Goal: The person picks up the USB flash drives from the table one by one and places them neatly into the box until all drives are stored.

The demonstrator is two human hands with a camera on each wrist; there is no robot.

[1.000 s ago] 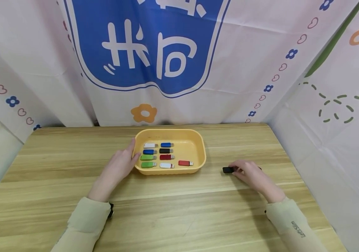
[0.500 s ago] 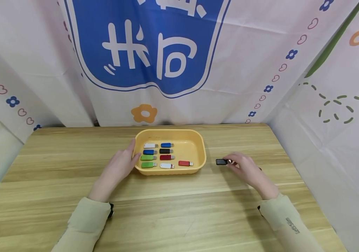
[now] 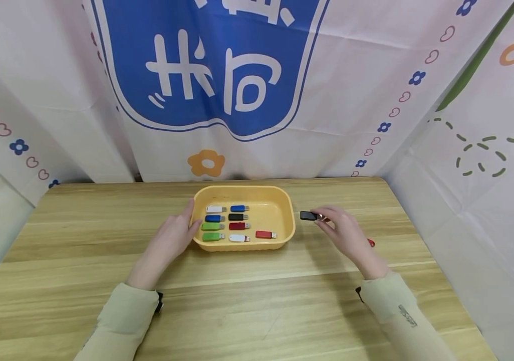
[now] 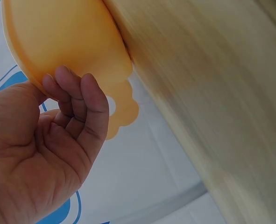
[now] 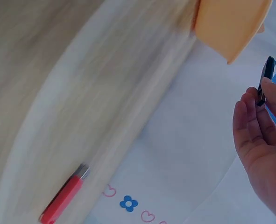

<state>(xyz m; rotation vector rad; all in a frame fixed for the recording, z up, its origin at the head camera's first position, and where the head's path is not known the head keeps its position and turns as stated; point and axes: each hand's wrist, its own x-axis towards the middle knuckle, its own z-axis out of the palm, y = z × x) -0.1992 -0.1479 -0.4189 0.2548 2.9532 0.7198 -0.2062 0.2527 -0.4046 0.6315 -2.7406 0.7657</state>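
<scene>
The left hand [image 3: 171, 235] grips the left rim of a yellow plastic tray [image 3: 271, 213], thumb over the inside edge and fingers along the outer wall. In the left wrist view the fingers [image 4: 95, 100] curl against that wall. Just beyond the tray's right side, the right hand [image 3: 347, 238] pinches a black USB stick [image 3: 307, 215] above the table. The right wrist view has this stick [image 5: 267, 70] between thumb and fingertips. Several USB sticks lie in the tray in columns: white, blue, green, black, dark red, and a lone red one [image 3: 265, 234] at the front right.
Another red USB stick [image 5: 63, 198] lies on the wooden table [image 3: 257, 301] to the right, mostly behind the right hand in the head view. A printed cloth [image 3: 351, 100] hangs behind the table and along its right side.
The right hand has lifted the black USB stick and carried it left and away from the person, toward the tray. The red stick's end now shows behind the wrist. The left hand stays put.
</scene>
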